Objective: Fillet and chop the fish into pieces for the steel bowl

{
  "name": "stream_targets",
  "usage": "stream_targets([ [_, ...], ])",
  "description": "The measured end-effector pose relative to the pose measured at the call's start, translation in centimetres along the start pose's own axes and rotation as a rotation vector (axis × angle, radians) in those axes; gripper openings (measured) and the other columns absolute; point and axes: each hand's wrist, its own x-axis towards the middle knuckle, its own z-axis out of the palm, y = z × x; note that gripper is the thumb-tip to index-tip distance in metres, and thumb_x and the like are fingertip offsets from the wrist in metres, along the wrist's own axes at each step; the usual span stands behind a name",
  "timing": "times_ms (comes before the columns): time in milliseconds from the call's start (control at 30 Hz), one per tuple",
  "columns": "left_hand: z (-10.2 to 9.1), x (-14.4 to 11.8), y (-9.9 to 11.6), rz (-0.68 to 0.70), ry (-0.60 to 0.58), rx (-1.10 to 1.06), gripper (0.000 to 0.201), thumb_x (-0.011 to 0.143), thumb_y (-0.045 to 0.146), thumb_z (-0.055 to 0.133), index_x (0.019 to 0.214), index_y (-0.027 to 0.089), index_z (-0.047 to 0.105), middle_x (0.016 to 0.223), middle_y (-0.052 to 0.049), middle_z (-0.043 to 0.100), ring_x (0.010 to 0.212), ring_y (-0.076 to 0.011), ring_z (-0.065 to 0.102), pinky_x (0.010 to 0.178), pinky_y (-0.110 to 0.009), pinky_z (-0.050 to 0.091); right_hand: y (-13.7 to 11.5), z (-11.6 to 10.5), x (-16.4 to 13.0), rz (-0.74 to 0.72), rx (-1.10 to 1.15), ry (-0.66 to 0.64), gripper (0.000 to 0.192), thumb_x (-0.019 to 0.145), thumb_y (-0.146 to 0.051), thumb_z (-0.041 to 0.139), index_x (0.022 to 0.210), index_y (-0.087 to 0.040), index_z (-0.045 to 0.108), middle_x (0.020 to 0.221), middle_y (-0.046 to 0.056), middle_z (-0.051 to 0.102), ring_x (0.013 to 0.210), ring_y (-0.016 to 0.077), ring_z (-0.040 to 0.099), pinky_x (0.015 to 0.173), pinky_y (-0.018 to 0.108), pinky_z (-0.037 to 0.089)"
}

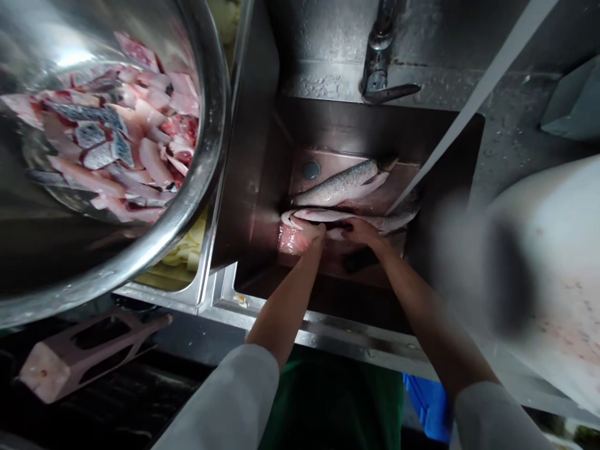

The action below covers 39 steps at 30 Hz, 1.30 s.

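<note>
Down in the sink (pixel 262 187), at about 12 o'clock from my chest, both my hands are on a whole fish (pixel 337 217) lying across the wet bottom. My left hand (pixel 313 232) is curled over the fish near its head end at 9 o'clock, fingers closed around it; my right hand (pixel 363 231) presses on its belly side just beside the left, fingers bent down onto the flesh, though I cannot tell how firmly it grips. A second fish (pixel 344 184) lies just beyond, toward 12 o'clock, close to the drain (pixel 310 169), apart from my hands. A thin stream of water (pixel 450 134) slants in from 2 o'clock and lands near the tail of the fish I hold.

I judge the main risk to be slip: the skin looks slick and the steel is wet, so a hard push could send the fish sliding toward 3 o'clock or let my fingers skid off. Something dark lies under my right wrist; I cannot make out what it is, and if it is a blade my wrist is close to it. The big steel bowl (pixel 206 162) of cut fish pieces (pixel 117 137) at 10 o'clock hangs over the sink's edge, and a raised elbow could knock it. The tap (pixel 382 62) stands at 12 o'clock.
</note>
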Motion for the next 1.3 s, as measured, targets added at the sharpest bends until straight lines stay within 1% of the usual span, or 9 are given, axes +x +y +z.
stream_targets([
  [100, -1.9, -2.4, -1.3, -0.142, 0.167, 0.206, 0.087, 0.085, 0.024, 0.065, 0.165, 0.016, 0.031, 0.158, -0.031, 0.045, 0.143, -0.0488, 0.049, 0.11, -0.071, 0.042, -0.6, 0.6, 0.1, 0.108, 0.024, -0.032, 0.044, 0.104, -0.039, 0.048, 0.139, -0.022, 0.069, 0.137, 0.014, 0.071, 0.12, 0.0305, 0.069, 0.099, 0.038, 0.05],
  [167, -3.3, -3.2, -1.8, 0.007, 0.176, 0.386, 0.088, 0.086, 0.02, 0.064, 0.166, 0.026, 0.03, 0.168, -0.023, 0.033, 0.155, -0.0448, 0.033, 0.117, -0.074, 0.031, -1.3, 2.0, -0.9, 0.225, -0.068, -0.017, 0.047, 0.105, -0.039, 0.046, 0.138, -0.015, 0.069, 0.138, 0.022, 0.068, 0.127, 0.0361, 0.064, 0.105, 0.048, 0.047],
  [333, -5.2, -1.5, -1.3, 0.546, -0.249, 0.689, 0.085, 0.086, 0.018, 0.067, 0.165, 0.025, 0.035, 0.173, -0.016, 0.029, 0.159, -0.0382, 0.025, 0.126, -0.065, 0.021, -1.2, 7.0, -6.0, 0.069, -0.213, 0.011, 0.047, 0.097, -0.026, 0.057, 0.141, -0.009, 0.066, 0.143, 0.028, 0.061, 0.138, 0.0381, 0.053, 0.117, 0.054, 0.037],
  [500, -5.1, 0.6, -1.2, 0.706, -0.328, 0.66, 0.083, 0.087, 0.029, 0.068, 0.162, 0.014, 0.039, 0.169, -0.021, 0.035, 0.156, -0.0369, 0.033, 0.128, -0.056, 0.025, 1.8, 10.4, -10.3, -0.121, -0.285, 0.064, 0.06, 0.096, -0.011, 0.051, 0.155, -0.024, 0.054, 0.164, 0.022, 0.043, 0.149, 0.0355, 0.042, 0.117, 0.058, 0.035],
  [700, -5.8, 0.9, -0.6, 0.661, -0.246, 0.609, 0.051, 0.093, 0.021, 0.055, 0.143, 0.017, 0.062, 0.148, -0.016, 0.06, 0.133, -0.0297, 0.059, 0.114, -0.041, 0.046, 4.3, 9.4, -8.3, -0.083, -0.346, -0.028, 0.052, 0.1, -0.017, 0.047, 0.147, -0.034, 0.063, 0.156, 0.018, 0.054, 0.143, 0.0382, 0.049, 0.117, 0.066, 0.03],
  [900, -6.4, 0.8, 1.4, 0.581, -0.26, 0.596, 0.041, 0.088, 0.017, 0.056, 0.126, 0.016, 0.072, 0.135, -0.015, 0.066, 0.119, -0.0299, 0.066, 0.105, -0.039, 0.052, 2.3, 7.1, -9.0, 0.063, -0.184, -0.307, 0.046, 0.096, -0.025, 0.058, 0.141, -0.02, 0.068, 0.12, 0.02, 0.076, 0.11, 0.0328, 0.073, 0.095, 0.044, 0.053],
  [1033, -6.4, 0.8, 2.1, 0.534, -0.277, 0.503, 0.032, 0.082, 0.015, 0.063, 0.109, 0.016, 0.08, 0.126, -0.015, 0.071, 0.116, -0.0294, 0.067, 0.106, -0.036, 0.052, -0.5, 5.7, -9.0, 0.05, 0.001, -0.054, 0.046, 0.101, -0.027, 0.047, 0.141, -0.018, 0.066, 0.129, 0.016, 0.074, 0.116, 0.0292, 0.069, 0.099, 0.038, 0.052],
  [1133, -6.3, 1.1, 2.6, 0.49, -0.293, 0.483, 0.033, 0.08, 0.014, 0.065, 0.109, 0.015, 0.081, 0.118, -0.014, 0.075, 0.113, -0.0286, 0.069, 0.105, -0.035, 0.052, -3.5, 6.1, -6.5, -0.028, -0.085, 0.154, 0.054, 0.101, -0.02, 0.043, 0.151, -0.006, 0.054, 0.151, 0.024, 0.058, 0.136, 0.0334, 0.055, 0.112, 0.045, 0.043],
  [1300, -6.1, 1.2, 2.7, 0.504, -0.318, 0.555, 0.034, 0.08, 0.012, 0.065, 0.109, 0.013, 0.082, 0.112, -0.015, 0.077, 0.109, -0.0293, 0.07, 0.104, -0.035, 0.052, -6.4, 8.3, -1.4, -0.164, -0.228, 0.13, 0.054, 0.1, -0.011, 0.035, 0.15, -0.009, 0.056, 0.152, 0.024, 0.055, 0.142, 0.0336, 0.046, 0.114, 0.05, 0.039],
])
